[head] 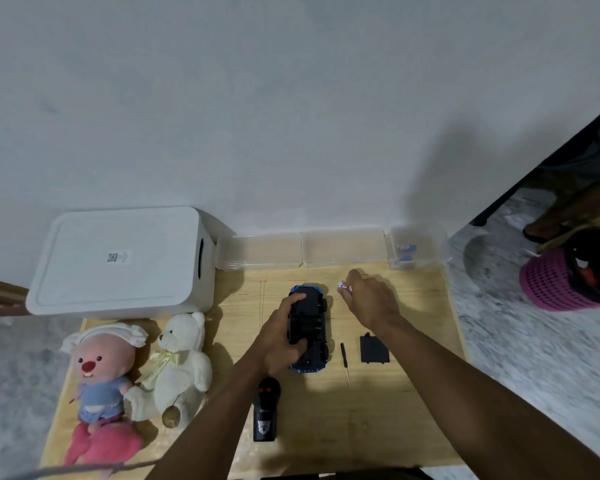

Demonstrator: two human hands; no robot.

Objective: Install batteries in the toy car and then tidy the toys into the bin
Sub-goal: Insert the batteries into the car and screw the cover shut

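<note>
The car [311,320] lies upside down in the middle of the table [378,427]. Its black underside faces up and blue bodywork shows at both ends. The left hand [284,337] grips it from its left side, fingers curled over the underside. Just right of the car and farther back, the right hand [371,299] pinches a small white-and-purple piece [343,286] at its fingertips.

Right of the car lie a thin screwdriver [344,358] and, beyond it, a flat black cover [373,348]. A black remote [265,410] stands nearer than the car, beside the left forearm. Left of the car sit a white bear [181,362] and a pink plush [101,375], with the lidded white bin [118,261] behind them. Clear boxes [343,249] line the wall behind the car.

The piece is too blurred to name. The left hand hides part of the car's underside.
</note>
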